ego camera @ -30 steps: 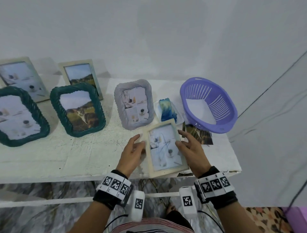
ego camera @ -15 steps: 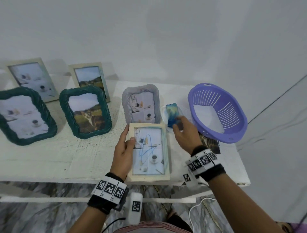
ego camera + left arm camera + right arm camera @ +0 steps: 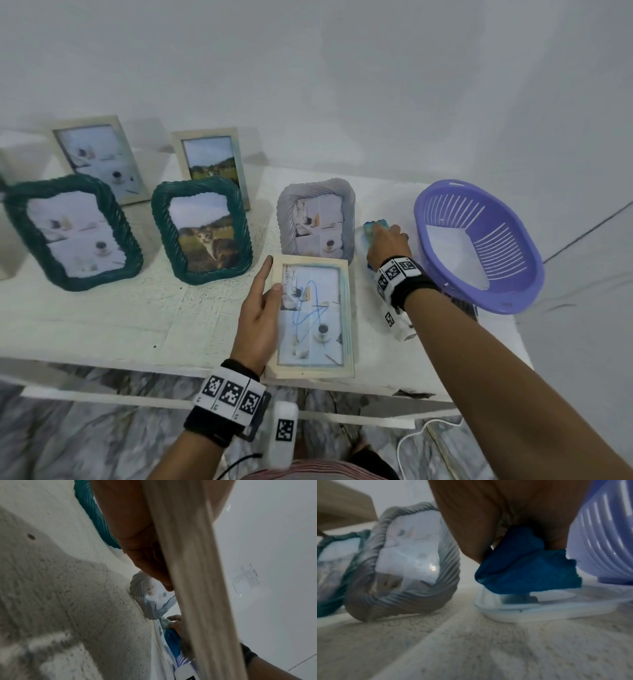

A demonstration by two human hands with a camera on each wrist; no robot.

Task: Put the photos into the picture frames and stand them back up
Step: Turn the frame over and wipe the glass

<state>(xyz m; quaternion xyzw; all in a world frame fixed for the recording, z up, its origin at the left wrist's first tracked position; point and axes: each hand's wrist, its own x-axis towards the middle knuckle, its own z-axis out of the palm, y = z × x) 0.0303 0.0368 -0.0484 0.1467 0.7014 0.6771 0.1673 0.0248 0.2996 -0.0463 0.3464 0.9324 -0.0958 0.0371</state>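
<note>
The pale wooden frame (image 3: 313, 317) is lying flat, face up, at the near edge of the bench (image 3: 102, 318), already showing a photo with a blue scribble across its glass. The left hand (image 3: 260, 318) is holding it along its left side, thumb curling over the rim onto the glass and the forefinger lying straight beside the frame. The right hand (image 3: 387, 245) is reaching just past the frame's far right corner, its grip closing on a blue cloth (image 3: 527, 563) that is sitting in a shallow white dish (image 3: 547, 609); the wrist view shows the fingers pinching the cloth from above.

Judging by this, the job is looking nearly finished: five frames are standing upright with photos in them, and this sixth one is filled but still lying down, seemingly waiting for a wipe before being stood up.

Counting outward: two green rope-edged frames, one (image 3: 73, 233) at far left and one (image 3: 202, 229) with a cat photo; two plain pale frames behind them, (image 3: 99, 159) and (image 3: 212, 161); one grey ribbed frame (image 3: 317, 219) touching the flat frame's far edge. One purple basket (image 3: 479, 243) is sitting at the right, with one loose photo (image 3: 462, 305) lying mostly hidden under the forearm
</note>
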